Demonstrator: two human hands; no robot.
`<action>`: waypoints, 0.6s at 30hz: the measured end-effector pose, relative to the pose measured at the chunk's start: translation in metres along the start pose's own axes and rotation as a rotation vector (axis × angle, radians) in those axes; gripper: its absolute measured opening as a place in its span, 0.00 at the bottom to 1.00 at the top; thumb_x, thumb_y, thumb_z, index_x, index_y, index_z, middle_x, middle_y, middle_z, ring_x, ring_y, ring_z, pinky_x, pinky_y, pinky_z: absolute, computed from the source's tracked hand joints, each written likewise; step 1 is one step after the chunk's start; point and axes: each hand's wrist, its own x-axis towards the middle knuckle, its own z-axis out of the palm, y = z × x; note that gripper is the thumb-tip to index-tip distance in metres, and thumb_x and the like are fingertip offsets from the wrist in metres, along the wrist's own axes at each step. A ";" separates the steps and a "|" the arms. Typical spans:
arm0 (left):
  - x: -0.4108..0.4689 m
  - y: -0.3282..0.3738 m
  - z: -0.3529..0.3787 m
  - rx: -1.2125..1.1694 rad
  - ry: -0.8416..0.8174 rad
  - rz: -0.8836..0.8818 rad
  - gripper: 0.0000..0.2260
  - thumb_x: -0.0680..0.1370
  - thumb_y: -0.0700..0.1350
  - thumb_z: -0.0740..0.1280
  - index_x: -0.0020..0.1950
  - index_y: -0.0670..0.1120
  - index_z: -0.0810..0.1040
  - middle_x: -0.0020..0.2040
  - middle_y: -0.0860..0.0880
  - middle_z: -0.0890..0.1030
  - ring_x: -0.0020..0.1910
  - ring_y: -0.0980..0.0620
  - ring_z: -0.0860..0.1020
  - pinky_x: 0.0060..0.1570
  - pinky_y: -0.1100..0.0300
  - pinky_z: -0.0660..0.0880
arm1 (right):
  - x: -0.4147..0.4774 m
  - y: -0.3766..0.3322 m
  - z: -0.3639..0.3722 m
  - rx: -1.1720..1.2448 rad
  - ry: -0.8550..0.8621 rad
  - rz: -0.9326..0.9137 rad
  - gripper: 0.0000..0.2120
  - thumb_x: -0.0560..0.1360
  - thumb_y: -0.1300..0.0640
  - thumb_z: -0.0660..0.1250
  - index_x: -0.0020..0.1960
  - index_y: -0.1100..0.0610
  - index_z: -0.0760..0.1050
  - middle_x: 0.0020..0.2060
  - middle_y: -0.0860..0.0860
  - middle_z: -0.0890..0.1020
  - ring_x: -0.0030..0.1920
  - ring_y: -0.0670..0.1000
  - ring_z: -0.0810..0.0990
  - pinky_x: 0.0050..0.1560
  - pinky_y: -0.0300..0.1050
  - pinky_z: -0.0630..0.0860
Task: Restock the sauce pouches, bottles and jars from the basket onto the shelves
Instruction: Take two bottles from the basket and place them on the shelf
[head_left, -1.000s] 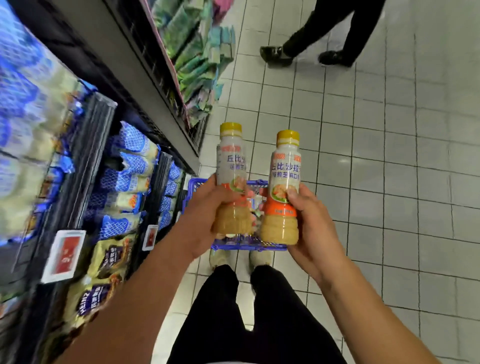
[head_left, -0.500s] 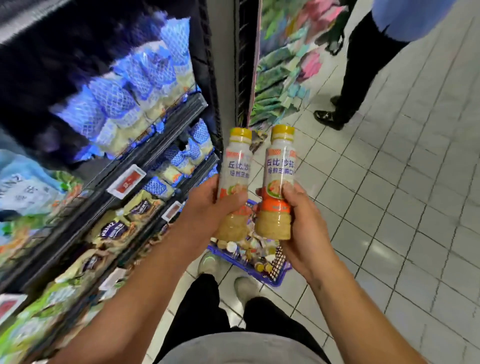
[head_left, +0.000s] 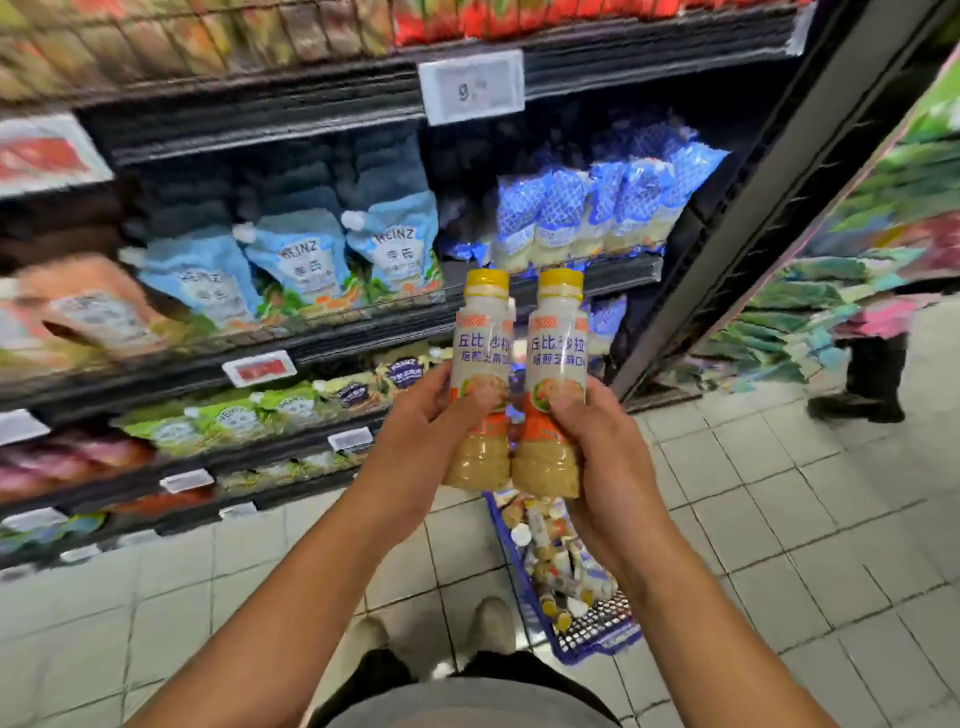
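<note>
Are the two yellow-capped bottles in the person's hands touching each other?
Touching. In the head view the left bottle and the right bottle meet at their wide lower bodies, while a narrow gap shows between them higher up.

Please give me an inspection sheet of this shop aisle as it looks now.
surface: grey tiled floor; dark shelves, stocked.
job's things: left bottle and right bottle, yellow-capped, upright, side by side; blue basket on the floor, holding more goods.
clutter: nothing seen.
grippers: left hand grips the left bottle, right hand the right bottle.
cables: nothing seen.
surroundings: Heinz pouches and a price tag on the shelves; another person stands far right.
</note>
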 end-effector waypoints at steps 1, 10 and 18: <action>-0.008 0.005 -0.011 -0.020 0.037 0.016 0.10 0.74 0.47 0.70 0.53 0.57 0.85 0.51 0.47 0.86 0.47 0.50 0.85 0.41 0.58 0.81 | 0.001 0.004 0.013 -0.010 -0.034 0.013 0.13 0.73 0.54 0.68 0.57 0.55 0.80 0.50 0.58 0.85 0.47 0.54 0.84 0.45 0.49 0.82; -0.114 0.027 -0.138 -0.118 0.343 0.167 0.14 0.74 0.50 0.69 0.59 0.51 0.82 0.54 0.46 0.86 0.49 0.48 0.84 0.43 0.57 0.80 | -0.038 0.063 0.155 -0.141 -0.331 0.135 0.22 0.73 0.54 0.71 0.64 0.62 0.76 0.59 0.66 0.81 0.52 0.61 0.79 0.54 0.58 0.75; -0.238 0.049 -0.253 -0.041 0.515 0.312 0.22 0.66 0.48 0.75 0.59 0.52 0.81 0.51 0.46 0.85 0.48 0.49 0.84 0.43 0.55 0.80 | -0.107 0.133 0.282 -0.192 -0.565 0.214 0.20 0.72 0.53 0.69 0.62 0.59 0.77 0.57 0.63 0.83 0.51 0.59 0.82 0.50 0.56 0.78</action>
